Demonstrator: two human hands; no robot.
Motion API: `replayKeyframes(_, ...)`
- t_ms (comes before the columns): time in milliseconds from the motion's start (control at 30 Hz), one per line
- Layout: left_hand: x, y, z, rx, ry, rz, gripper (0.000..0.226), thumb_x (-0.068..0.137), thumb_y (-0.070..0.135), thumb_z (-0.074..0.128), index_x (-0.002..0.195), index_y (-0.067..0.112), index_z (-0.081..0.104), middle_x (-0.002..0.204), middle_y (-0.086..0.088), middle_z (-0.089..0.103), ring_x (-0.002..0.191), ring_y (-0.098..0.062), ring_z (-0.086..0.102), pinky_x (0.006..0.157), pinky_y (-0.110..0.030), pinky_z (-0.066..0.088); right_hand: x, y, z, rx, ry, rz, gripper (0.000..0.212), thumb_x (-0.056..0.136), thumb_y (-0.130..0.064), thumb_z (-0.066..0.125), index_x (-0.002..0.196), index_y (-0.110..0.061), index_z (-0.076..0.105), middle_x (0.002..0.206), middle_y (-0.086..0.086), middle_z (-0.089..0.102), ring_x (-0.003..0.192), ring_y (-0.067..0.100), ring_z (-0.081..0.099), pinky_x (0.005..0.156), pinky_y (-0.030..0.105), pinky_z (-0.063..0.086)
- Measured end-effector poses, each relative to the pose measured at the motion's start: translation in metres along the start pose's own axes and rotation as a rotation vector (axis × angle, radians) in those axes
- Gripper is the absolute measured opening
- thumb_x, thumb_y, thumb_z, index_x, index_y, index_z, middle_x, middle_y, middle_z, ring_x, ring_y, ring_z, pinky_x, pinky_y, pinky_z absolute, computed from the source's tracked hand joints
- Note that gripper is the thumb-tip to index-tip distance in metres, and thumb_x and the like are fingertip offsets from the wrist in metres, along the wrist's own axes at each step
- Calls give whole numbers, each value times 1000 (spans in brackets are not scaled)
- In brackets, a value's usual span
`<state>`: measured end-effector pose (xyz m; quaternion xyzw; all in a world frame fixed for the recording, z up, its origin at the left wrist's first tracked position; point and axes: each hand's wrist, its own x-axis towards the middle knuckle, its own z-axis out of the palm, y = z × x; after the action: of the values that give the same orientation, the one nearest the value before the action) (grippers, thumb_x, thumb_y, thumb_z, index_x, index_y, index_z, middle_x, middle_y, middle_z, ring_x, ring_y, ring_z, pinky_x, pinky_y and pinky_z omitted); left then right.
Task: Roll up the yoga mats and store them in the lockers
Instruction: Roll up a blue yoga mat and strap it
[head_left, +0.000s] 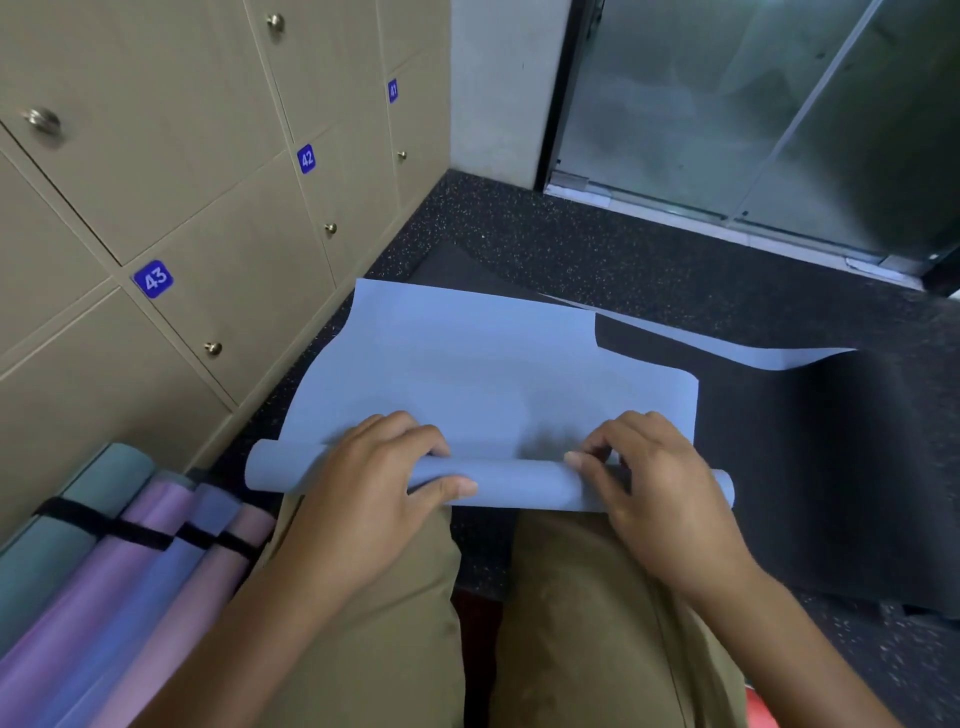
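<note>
A light blue yoga mat (483, 358) lies on the dark floor in front of my knees, its near end wound into a thin roll (519, 480). My left hand (374, 478) grips the roll left of centre, fingers over the top and thumb under the front. My right hand (654, 478) holds the roll right of centre, fingers curled on it. The mat's far right corner is folded over, showing its black underside (654, 343). Beige lockers (171, 208) numbered 41, 42 and 43 stand shut along the left.
Several rolled mats (130, 561) in green, purple, blue and pink, bound with black straps, lie at the lower left against the lockers. A black mat (831, 467) lies flat on the right. A glass door (753, 114) stands beyond the speckled floor.
</note>
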<state>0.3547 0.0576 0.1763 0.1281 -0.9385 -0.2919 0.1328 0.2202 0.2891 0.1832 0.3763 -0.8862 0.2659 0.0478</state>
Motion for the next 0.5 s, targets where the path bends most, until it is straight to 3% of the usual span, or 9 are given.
replayKeyframes(67, 5, 0, -3, -26, -39, -44, 48, 78, 75, 49, 84, 31, 68, 85, 15, 59, 87, -4, 55, 75, -25, 45, -6, 1, 6, -26, 61, -32, 17, 98, -33, 62, 87, -20, 67, 85, -13, 58, 81, 13, 48, 71, 31, 47)
replayKeyframes(167, 14, 2, -5, -12, -85, -90, 37, 86, 66, 64, 84, 29, 69, 83, 12, 57, 86, -6, 54, 75, -31, 46, -15, 7, 11, -66, 68, -60, 25, 101, -42, 62, 99, -19, 70, 96, -12, 61, 91, 15, 53, 78, 29, 47)
replayKeyframes(300, 26, 6, -6, 9, -123, -144, 28, 88, 54, 70, 83, 27, 69, 84, 11, 59, 94, -11, 53, 81, -30, 43, -15, 12, 16, -63, 55, -40, 37, 98, -53, 54, 105, -21, 71, 99, -12, 63, 94, 14, 53, 81, 31, 48)
replayKeyframes(433, 25, 10, 6, -12, 45, -25, 14, 89, 31, 78, 87, 20, 69, 86, 11, 62, 90, -13, 55, 76, -16, 40, -2, 14, 17, -36, 21, 2, 43, 99, -58, 48, 101, -24, 73, 95, -13, 66, 89, 14, 56, 81, 37, 49)
replayKeyframes(500, 20, 12, 13, 46, 164, 71, 15, 91, 25, 76, 80, 19, 68, 81, 10, 61, 82, -14, 53, 72, -18, 38, 5, 15, 15, -14, -24, 37, 46, 97, -63, 44, 97, -27, 73, 93, -15, 66, 88, 12, 57, 83, 37, 48)
